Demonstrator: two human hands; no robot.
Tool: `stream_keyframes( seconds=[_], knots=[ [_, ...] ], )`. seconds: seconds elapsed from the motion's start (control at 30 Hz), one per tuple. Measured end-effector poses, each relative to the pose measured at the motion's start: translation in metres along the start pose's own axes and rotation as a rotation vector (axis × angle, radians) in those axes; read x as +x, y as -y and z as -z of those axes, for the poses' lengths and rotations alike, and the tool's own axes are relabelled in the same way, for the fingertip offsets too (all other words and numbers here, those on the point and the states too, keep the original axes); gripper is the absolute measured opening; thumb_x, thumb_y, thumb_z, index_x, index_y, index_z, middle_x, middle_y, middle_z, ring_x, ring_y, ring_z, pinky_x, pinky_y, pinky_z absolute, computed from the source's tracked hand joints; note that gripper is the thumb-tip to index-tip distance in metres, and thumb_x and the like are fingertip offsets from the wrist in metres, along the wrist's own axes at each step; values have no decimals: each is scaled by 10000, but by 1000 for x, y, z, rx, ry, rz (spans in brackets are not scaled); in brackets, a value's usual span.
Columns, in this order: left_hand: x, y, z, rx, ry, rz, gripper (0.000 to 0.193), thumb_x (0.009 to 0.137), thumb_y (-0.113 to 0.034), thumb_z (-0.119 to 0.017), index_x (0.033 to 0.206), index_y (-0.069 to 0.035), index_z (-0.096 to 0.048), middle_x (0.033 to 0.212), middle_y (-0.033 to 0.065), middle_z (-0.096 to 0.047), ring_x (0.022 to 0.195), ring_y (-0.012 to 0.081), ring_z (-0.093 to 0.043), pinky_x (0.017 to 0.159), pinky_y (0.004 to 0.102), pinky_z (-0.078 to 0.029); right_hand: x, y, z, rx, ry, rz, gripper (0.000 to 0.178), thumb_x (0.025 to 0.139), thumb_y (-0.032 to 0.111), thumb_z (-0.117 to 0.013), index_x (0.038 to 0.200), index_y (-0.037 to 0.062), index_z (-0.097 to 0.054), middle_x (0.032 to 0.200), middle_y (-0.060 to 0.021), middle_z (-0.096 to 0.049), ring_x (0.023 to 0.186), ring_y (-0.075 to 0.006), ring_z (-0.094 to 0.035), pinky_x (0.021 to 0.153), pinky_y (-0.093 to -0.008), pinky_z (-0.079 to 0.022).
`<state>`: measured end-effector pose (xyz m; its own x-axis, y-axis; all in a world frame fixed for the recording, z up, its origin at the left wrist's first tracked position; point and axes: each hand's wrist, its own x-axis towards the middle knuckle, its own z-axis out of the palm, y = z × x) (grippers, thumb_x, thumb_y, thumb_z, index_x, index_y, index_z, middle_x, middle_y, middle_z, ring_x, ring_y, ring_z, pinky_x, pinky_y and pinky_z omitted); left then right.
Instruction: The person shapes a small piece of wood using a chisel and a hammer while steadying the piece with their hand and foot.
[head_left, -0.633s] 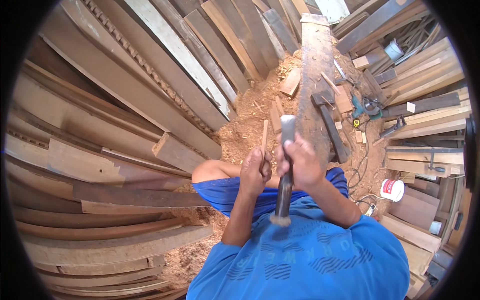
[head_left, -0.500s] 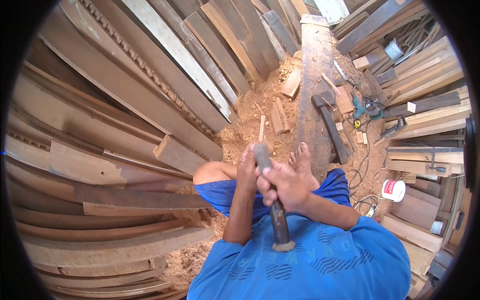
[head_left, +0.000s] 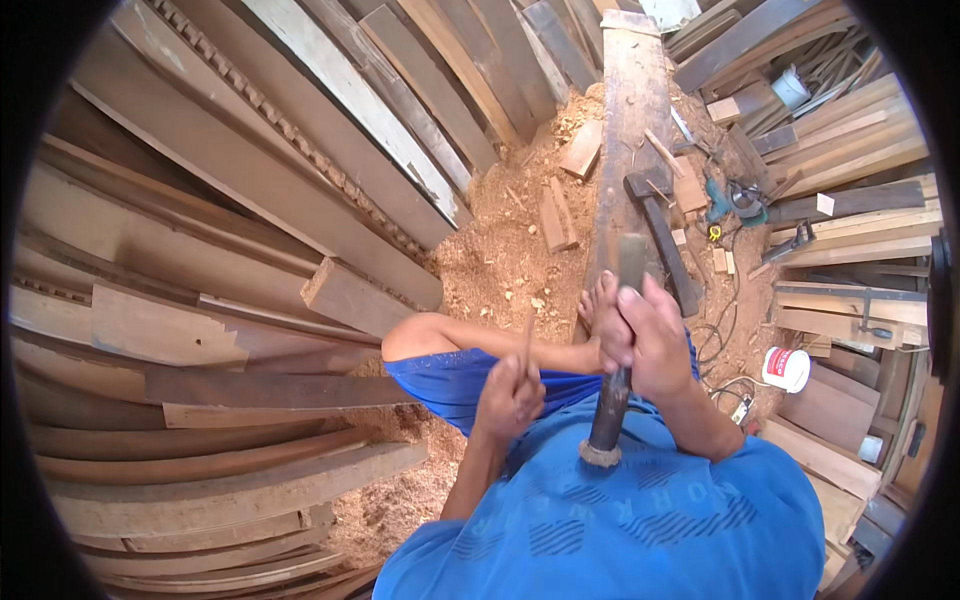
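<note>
My right hand [head_left: 652, 335] grips a chisel [head_left: 608, 418]. Its broad grey blade points away from me, and its dark handle, with a frayed butt end, points back at my shirt. In my closed left hand [head_left: 508, 400], lower and to the left, a thin wooden stick [head_left: 528, 335] stands up between the fingers. The chisel and the stick are apart. Just beyond my hands is my bare foot beside a long wooden plank [head_left: 625, 120]. On that plank lies a dark tool with a heavy head and thick handle [head_left: 668, 250], a hammer or an axe.
Boards [head_left: 230, 180] lean in rows on the left, and stacked timber [head_left: 850, 230] fills the right. Wood offcuts [head_left: 558, 215] lie among the shavings. A green power tool [head_left: 745, 200] with a cord, a hand saw [head_left: 790, 245] and a white bucket [head_left: 787, 370] are on the right.
My hands have separated. The right one has swung the chisel to the right, over my foot; the left has drawn back toward me, bringing the stick with it.
</note>
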<state>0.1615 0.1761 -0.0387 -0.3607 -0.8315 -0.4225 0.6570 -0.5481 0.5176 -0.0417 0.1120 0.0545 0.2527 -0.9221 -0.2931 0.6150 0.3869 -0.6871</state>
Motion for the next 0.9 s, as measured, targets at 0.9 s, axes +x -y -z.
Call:
stream_keyframes(
  seconds=[0.9],
  knots=[
    [85,-31,-13,535,-42,-708,361,1011,-247,-495,1263,12,-507,986,92,-626,877,161,-606,815,314,-508,54,-61,17,190,-61,-211,153,972,241,-571,937,92,-570,749,16,-566,561,-62,-479,520,-268,-457]
  ],
)
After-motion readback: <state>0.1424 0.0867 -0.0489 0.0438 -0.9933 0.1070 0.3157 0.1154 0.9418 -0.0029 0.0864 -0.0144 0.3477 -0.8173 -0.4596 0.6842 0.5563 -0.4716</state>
